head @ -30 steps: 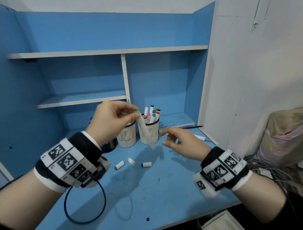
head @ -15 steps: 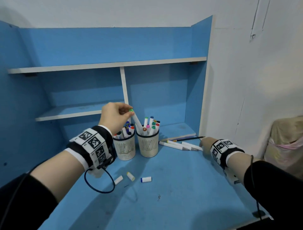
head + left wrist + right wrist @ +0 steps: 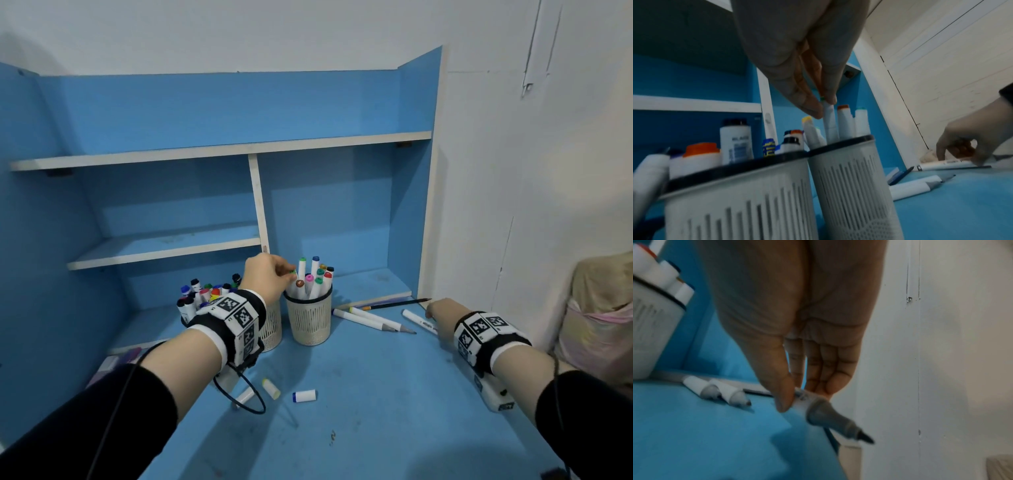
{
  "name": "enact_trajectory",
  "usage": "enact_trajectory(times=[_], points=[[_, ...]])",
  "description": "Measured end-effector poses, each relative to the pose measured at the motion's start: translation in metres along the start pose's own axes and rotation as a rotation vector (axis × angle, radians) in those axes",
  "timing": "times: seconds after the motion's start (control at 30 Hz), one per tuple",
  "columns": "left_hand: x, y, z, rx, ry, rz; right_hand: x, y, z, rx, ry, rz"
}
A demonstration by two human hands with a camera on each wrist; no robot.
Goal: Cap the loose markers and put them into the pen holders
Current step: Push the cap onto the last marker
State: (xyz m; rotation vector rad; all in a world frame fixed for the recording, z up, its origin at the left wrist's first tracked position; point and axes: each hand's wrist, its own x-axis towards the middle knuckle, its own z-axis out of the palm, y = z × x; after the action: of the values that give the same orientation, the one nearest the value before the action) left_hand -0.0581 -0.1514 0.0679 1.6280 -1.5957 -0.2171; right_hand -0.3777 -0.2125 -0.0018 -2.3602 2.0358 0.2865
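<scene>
A blue desk (image 3: pixel 376 394) with built-in shelves sits against a white wall. From the head view, your left hand (image 3: pixel 267 281) is over the right pen holder (image 3: pixel 309 318), and your right hand (image 3: pixel 442 317) reaches the uncapped marker (image 3: pixel 416 320) by the wall. Two more loose markers (image 3: pixel 370 319) and three caps (image 3: pixel 304 395) lie on the desk.

At the left wrist, your fingertips (image 3: pixel 812 105) pinch the top of a green-capped marker (image 3: pixel 829 123) already standing in the holder.

At the right wrist, thumb and fingers close on the white barrel behind the grey nib collar (image 3: pixel 824 413). It looks light, rigid and smooth; grip mid-barrel, clear of the inky tip.
</scene>
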Motion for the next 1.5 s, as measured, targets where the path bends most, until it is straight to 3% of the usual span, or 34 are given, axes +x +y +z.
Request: enact_trajectory(times=[0.17,0.47,0.73,1.03,1.17,1.5], points=[[-0.008,-0.010,0.009,-0.027,-0.031,-0.056,-0.014,-0.004,-0.011,0.179,0.129,-0.049],[-0.042,-0.030,-0.016,0.048,-0.139,0.035,-0.069,-0.036,-0.042,0.596,0.414,-0.229],[-0.079,-0.085,-0.033,0.432,-0.544,-0.085,-0.120,-0.075,-0.046,0.927,0.456,-0.340],[-0.090,-0.091,-0.018,0.478,-0.712,-0.153,-0.142,-0.106,-0.049,1.088,0.410,-0.412],[-0.095,-0.091,-0.012,0.482,-0.702,-0.158,-0.146,-0.114,-0.046,1.170,0.430,-0.381],[-0.111,-0.032,-0.044,0.169,-0.458,0.103,-0.163,-0.147,-0.042,1.704,0.400,-0.369]])
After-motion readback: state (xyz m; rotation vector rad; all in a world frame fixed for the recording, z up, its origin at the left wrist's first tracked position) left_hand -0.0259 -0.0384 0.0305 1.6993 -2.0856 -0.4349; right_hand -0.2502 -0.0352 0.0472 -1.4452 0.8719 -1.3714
